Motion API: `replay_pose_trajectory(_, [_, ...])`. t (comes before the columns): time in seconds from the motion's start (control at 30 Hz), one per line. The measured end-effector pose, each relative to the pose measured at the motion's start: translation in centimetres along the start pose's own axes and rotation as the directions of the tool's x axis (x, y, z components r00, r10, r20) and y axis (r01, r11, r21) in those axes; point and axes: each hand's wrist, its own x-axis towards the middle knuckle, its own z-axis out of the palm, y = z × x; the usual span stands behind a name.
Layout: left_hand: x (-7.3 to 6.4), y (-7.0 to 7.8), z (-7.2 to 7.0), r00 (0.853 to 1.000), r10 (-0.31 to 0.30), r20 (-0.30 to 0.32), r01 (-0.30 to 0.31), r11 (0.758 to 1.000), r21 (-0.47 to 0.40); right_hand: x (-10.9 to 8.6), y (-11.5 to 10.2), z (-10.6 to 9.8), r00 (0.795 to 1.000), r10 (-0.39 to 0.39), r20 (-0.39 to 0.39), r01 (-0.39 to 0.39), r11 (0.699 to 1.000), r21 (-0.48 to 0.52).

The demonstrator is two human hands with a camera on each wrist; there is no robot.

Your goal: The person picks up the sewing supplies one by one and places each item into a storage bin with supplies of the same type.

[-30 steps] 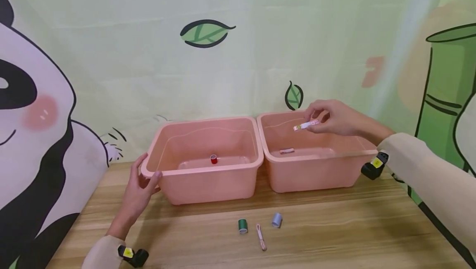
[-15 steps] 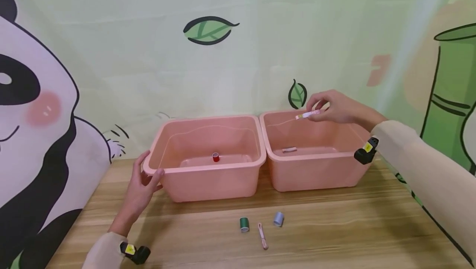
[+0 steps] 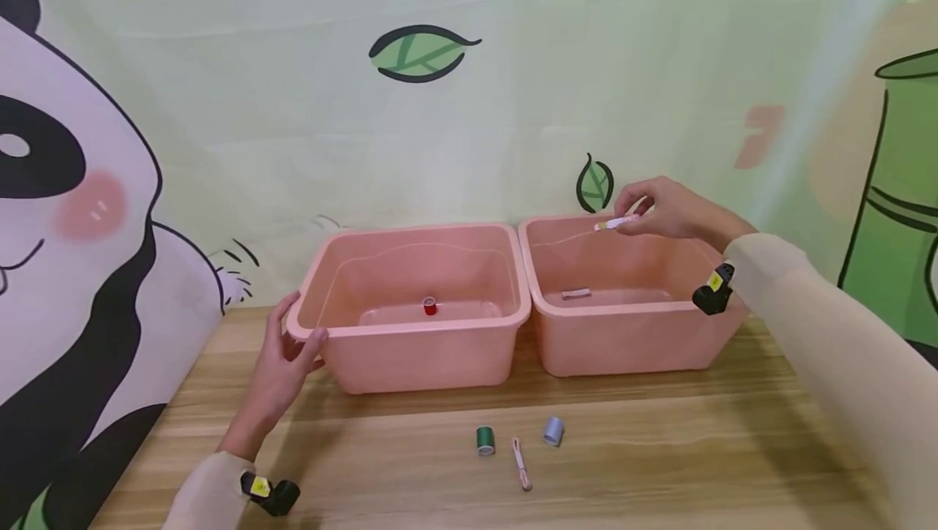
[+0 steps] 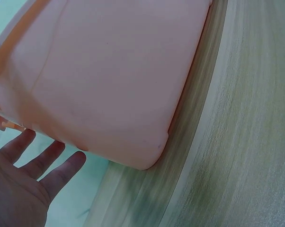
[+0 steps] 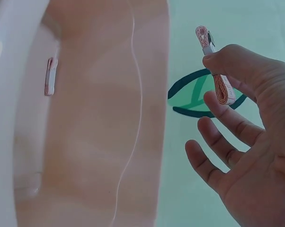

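Observation:
My right hand [image 3: 670, 208] is raised over the back part of the right pink bin [image 3: 623, 310]. It pinches a folded measuring tape [image 5: 223, 87] between thumb and index finger, the other fingers spread apart. A second folded measuring tape [image 5: 50, 76] lies on the floor of that bin. At the front left corner of the left pink bin [image 3: 425, 330], my left hand [image 3: 282, 359] holds the rim, thumb in front and fingers along the outer side. Inside this bin stands a red thread spool [image 3: 430, 307].
In front of the bins, a green thread spool [image 3: 485, 440], a light blue thread spool [image 3: 553, 431] and another folded measuring tape [image 3: 521, 465] lie on the wooden table [image 3: 645, 448]. Behind hangs a printed cloth backdrop [image 3: 308, 107] with a panda and leaves.
The right hand has risen slightly over the right bin, still pinching the measuring tape. The left hand has stayed on the rim. The head view has shifted slightly.

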Motion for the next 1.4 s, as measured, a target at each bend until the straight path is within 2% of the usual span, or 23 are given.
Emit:
replay_pose_trajectory(0.4, [0.0,0.2,0.3,1.000,-0.001,0.001,0.001,1.000,-0.004,0.2,1.6,0.1,0.997,0.076,0.021,-0.076,0.997,-0.008])
replay_pose_trajectory(0.9, [0.0,0.2,0.1,1.000,0.012,-0.004,-0.012,1.000,-0.009,0.4,2.3,-0.1,0.994,0.106,0.013,-0.106,0.994,-0.040])
replay_pose_trajectory(1.4, [-0.1,0.0,0.1,1.000,-0.001,-0.002,0.001,1.000,-0.013,0.4,2.2,-0.3,0.991,0.119,0.066,-0.119,0.993,-0.009])
